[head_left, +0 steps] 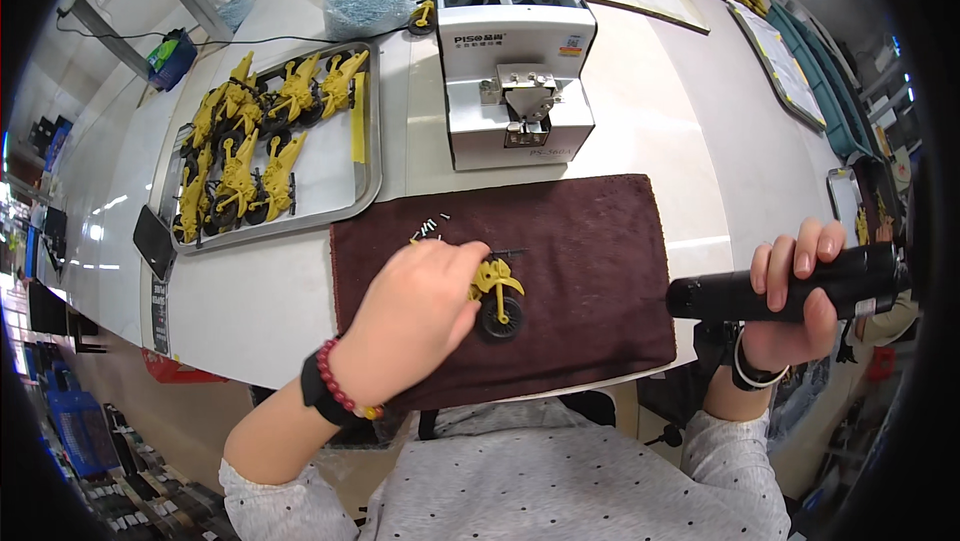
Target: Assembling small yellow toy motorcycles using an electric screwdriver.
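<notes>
On a dark maroon cloth [590, 231] lies a small yellow toy motorcycle [497, 281] with a black wheel. The fingers of my left hand [415, 301] are closed on it and cover much of its body. Several small screws [430, 228] lie loose on the cloth just beyond that hand. Off the cloth's right edge, my right hand [795, 291] grips a thick black cylindrical power tool [715, 296], probably an electric screwdriver. It is held nearly level, its blunt end toward the cloth, while its far end is too dark to make out.
A white screw-feeding machine [515, 51] stands beyond the cloth. To the left, a metal tray [372, 141] carries several yellow toy motorcycles, with a black phone-like slab [155, 241] at its corner. Clear bags [368, 6] lie behind. More trays [780, 61] line the right side, near another person's arm.
</notes>
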A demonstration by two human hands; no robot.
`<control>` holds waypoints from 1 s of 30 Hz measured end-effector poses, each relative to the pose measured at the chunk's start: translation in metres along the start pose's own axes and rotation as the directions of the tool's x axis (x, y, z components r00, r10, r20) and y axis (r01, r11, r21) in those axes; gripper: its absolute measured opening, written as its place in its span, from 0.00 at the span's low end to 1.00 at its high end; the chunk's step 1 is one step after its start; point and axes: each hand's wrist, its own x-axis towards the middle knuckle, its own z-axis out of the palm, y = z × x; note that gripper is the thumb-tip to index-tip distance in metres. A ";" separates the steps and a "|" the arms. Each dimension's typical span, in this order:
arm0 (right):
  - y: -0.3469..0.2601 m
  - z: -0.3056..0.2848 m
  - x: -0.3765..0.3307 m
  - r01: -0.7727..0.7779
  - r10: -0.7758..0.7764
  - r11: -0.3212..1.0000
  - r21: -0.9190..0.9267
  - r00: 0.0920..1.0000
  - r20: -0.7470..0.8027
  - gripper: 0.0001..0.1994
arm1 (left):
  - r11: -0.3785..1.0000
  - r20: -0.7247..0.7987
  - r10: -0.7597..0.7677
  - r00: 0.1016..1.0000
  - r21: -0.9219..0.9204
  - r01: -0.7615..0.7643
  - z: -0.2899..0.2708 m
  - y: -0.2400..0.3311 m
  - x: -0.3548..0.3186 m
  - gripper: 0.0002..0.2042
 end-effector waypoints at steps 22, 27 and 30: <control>0.078 0.114 0.129 0.180 -0.196 0.978 -0.105 0.966 -0.169 0.15 | 0.928 0.043 -0.373 0.927 0.012 0.373 0.032 0.075 -0.042 0.39; 0.073 0.121 0.131 0.068 -0.073 0.997 -0.028 0.953 -0.293 0.16 | 0.953 0.123 -0.270 0.955 -0.108 0.283 0.027 0.076 -0.046 0.42; 0.084 0.116 0.130 0.213 -0.240 0.965 -0.153 0.953 -0.186 0.15 | 0.944 0.015 -0.326 0.945 -0.039 0.326 0.046 0.068 -0.047 0.41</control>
